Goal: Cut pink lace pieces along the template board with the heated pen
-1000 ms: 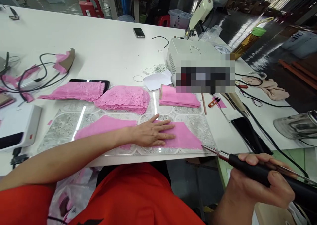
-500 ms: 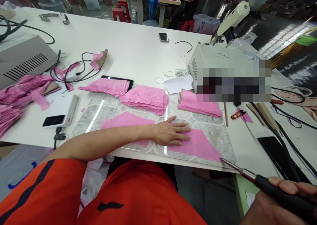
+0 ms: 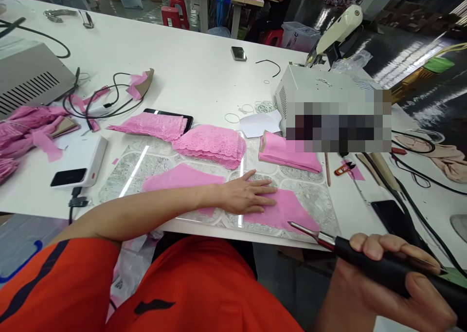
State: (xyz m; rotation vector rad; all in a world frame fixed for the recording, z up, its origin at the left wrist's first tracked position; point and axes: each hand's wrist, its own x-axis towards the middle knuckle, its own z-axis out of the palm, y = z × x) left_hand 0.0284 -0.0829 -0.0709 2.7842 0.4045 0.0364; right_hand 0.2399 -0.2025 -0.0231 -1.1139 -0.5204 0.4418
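My left hand [image 3: 243,195] lies flat with spread fingers on the left part of a pink fabric piece [image 3: 288,210]. In my right hand [image 3: 390,278] is a soldering-iron-like tool [image 3: 350,251] with a black handle and a thin metal tip. That tip is over the fabric's lower edge; whether it touches I cannot tell. Beneath the fabric is a clear-topped, marble-patterned mat [image 3: 314,195]. Another pink piece [image 3: 182,177] lies partly under my left forearm. Behind them sit a stack of pink lace pieces [image 3: 211,146] and folded pink fabric [image 3: 288,154].
A grey box [image 3: 302,86], partly blurred out, stands behind the folded fabric. At right are orange snips [image 3: 344,168], a black phone [image 3: 392,220] and cables. A white power bank [image 3: 82,161] and bunched pink fabric [image 3: 29,127] lie at left. A person [image 3: 273,10] sits in the background.
My right hand has moved left and up with the tool. Its tip has gone from the fabric's right corner leftward along the lower edge. My left hand stays on the fabric; the view has shifted slightly.
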